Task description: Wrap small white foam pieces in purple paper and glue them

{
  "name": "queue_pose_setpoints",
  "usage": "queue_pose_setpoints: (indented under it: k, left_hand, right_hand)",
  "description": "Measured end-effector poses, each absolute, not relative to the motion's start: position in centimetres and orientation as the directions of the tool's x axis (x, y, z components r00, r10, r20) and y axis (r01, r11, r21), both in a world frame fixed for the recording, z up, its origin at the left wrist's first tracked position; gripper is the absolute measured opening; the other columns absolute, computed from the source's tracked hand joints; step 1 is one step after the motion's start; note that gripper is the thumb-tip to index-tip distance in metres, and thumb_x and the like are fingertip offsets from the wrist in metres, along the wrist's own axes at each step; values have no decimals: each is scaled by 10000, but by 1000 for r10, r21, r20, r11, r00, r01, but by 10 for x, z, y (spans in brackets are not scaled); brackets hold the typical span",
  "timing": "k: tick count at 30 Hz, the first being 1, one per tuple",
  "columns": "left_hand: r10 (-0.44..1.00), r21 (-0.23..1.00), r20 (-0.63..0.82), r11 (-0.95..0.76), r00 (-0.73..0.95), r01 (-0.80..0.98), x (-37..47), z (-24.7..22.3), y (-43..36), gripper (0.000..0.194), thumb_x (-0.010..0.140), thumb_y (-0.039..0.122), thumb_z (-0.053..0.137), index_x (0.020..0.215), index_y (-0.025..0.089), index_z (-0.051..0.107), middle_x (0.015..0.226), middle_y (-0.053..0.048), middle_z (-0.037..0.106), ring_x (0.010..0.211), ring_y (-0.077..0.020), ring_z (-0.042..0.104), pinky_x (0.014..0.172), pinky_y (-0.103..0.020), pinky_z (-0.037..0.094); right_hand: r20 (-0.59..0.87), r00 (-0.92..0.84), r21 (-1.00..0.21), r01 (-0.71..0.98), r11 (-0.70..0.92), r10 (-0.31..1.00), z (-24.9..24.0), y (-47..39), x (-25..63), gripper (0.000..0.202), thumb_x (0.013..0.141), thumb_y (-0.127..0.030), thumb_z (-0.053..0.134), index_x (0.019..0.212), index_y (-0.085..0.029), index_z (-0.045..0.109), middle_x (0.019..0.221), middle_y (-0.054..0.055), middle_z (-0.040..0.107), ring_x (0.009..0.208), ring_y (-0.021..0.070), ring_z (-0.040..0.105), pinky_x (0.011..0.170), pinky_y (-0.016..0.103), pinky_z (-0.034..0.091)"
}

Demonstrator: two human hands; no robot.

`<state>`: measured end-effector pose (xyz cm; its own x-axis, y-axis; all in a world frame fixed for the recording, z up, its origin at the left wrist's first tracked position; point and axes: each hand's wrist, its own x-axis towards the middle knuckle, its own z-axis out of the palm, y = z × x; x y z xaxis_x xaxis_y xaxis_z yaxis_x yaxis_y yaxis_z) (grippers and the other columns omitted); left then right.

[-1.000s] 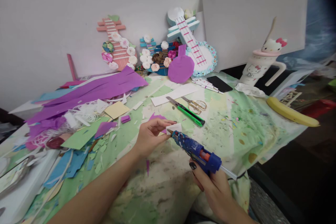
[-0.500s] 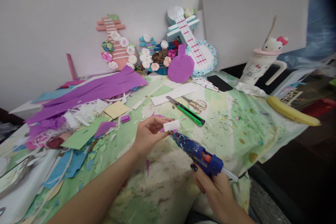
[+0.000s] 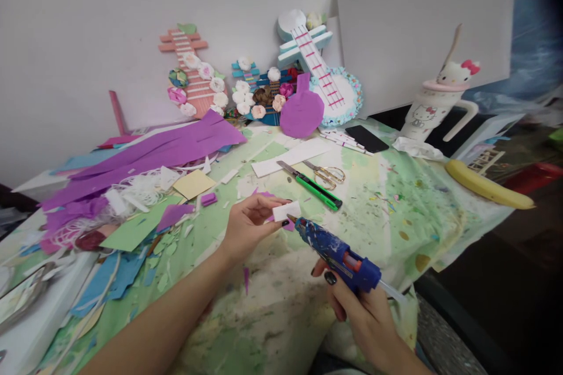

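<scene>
Mostly, the surface [image 3: 373, 240] and what lies on it look just as they did a second ago; the change is all in the work held above it. The glue gun [image 3: 338, 255] has slid a little to the right and slants up toward the left. Wrapped firmly around its handle, the right hand [image 3: 363, 310] has moved with it, though I cannot tell whether the trigger is being pressed. The left hand [image 3: 248, 222] is partly curled, its thumb and fingertips pinching one end of the white piece [image 3: 285, 210], raised in front of the person. That piece, tilted a second ago, now turns a broad face to view. Smallest of all, the nozzle [image 3: 292, 218] has travelled from its lower left part to near the middle of its lower edge; whether it touches is too fine to tell. To my eye, that suggests glue is being run along the piece, with the gluing not yet done, but no bead can be made out.
</scene>
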<state>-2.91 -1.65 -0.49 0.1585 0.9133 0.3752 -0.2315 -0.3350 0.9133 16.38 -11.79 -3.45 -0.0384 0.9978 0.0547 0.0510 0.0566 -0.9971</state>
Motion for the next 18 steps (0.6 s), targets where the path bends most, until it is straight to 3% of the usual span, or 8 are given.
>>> queue_pose_setpoints:
  k: [4,10,18]
  left_hand:
    - [913,912,376,-333,159,-241,-28,-4,-17,204,619,47,778,769,138,674,911,-80,746,868,-186,704,762,-294,589]
    - [918,915,367,-327,149,-234,-29,-5,-17,210,610,74,790,769,139,669,916,-86,747,867,-190,703,768,-298,583]
    - [925,924,356,-328,133,-197,-30,-6,-17,217,608,118,802,769,140,659,922,-107,743,880,-219,700,771,-337,586]
  right_hand:
    - [5,-91,-998,59,10,996,-36,-117,164,303,872,-452,503,833,-160,574,544,-46,425,444,81,358,426,224,318]
    - [39,-15,-996,80,41,999,-43,-116,163,370,858,-492,506,669,-173,496,488,-53,377,432,74,328,431,230,289]
    - [25,34,-998,58,23,999,-40,-116,165,380,848,-499,528,639,-189,458,456,-65,331,404,74,309,383,219,261]
